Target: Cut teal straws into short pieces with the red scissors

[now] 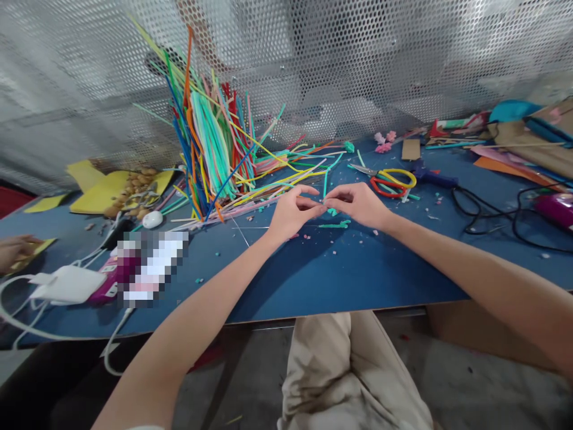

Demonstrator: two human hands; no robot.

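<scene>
My left hand (293, 210) and my right hand (360, 205) meet over the middle of the table, fingertips nearly touching. Both pinch at the lower end of a green pipe cleaner (325, 179), which rises between them and bends to the right at the top. The exact grip is partly hidden by the fingers. Just below the hands lies a short green pipe cleaner piece (335, 225). Scissors (388, 181) with red and yellow handles rest beyond my right hand, beside a blue glue gun (432, 175).
A large bundle of coloured pipe cleaners (210, 146) stands at the back left against the perforated metal screen (353, 65). A phone (156, 269), a white charger (69, 283) and cables lie left. Another person's hand (18, 251) is at far left. A black cord (474, 215) loops right.
</scene>
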